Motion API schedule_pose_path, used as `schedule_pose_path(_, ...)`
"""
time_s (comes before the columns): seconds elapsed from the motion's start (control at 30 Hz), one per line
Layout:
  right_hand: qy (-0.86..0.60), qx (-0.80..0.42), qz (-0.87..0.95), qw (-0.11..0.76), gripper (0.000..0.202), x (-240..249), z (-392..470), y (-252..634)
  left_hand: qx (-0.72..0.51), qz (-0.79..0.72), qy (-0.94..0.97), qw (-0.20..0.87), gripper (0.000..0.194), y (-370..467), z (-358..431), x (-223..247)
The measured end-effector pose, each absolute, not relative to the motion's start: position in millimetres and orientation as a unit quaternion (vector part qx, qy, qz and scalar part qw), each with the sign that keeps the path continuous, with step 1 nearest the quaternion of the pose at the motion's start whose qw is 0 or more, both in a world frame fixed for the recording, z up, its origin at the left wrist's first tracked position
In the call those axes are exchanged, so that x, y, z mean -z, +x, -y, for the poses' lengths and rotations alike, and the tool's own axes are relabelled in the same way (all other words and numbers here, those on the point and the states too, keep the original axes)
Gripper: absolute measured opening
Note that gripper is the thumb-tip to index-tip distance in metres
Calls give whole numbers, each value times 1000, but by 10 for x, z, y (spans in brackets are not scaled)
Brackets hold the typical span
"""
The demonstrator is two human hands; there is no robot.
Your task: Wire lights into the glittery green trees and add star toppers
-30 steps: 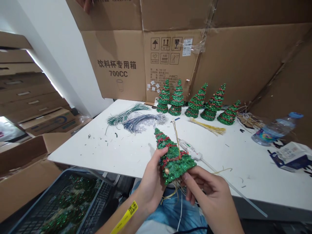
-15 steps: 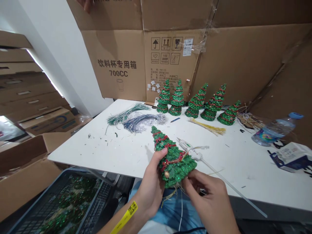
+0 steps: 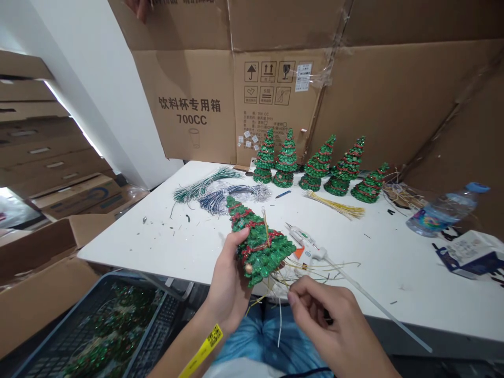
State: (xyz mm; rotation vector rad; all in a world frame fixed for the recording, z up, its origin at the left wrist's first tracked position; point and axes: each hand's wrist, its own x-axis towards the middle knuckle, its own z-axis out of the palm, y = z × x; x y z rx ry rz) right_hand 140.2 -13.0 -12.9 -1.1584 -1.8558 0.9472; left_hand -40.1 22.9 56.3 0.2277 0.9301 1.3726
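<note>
My left hand (image 3: 232,275) is closed around a small green Christmas tree (image 3: 260,239) with red garlands, tilted with its tip toward the upper left. A thin yellowish wire stands out from the tree's side. Several thin wires (image 3: 271,286) trail from under its base, one of them white and hanging down. My right hand (image 3: 326,315) is just right of the base, thumb and forefinger pinched on what looks like one of these wires. A white glue gun (image 3: 305,247) with a long glue stick (image 3: 378,296) lies on the table behind the right hand.
Several finished-looking trees (image 3: 318,165) stand along the cardboard (image 3: 275,31) at the back. Green (image 3: 205,181), blue (image 3: 220,199) and yellow (image 3: 334,203) wire bundles lie before them. A bottle (image 3: 444,212) and small box (image 3: 472,254) are right. A crate (image 3: 43,325) holds more trees. Another hand (image 3: 138,8) shows top left.
The tree and my left hand have moved left. My right hand has drawn away from the base, toward me, uncovering more wires and the glue gun's handle.
</note>
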Motion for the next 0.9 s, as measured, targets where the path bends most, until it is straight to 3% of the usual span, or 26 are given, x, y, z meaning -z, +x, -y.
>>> schedule_pose_path(0.33,-463,-346,755,310,33,-6,93,1492,-556,-415,109,711,33,-287,-178,-480)
schedule_pose_path(0.6,-485,-298,670,476,22,28,135,1364,-574,-417,113,696,19,-220,-130,-415)
schedule_pose_path(0.9,-494,-323,620,517,40,78,164,1226,-555,-393,114,724,32,-172,-65,-348)
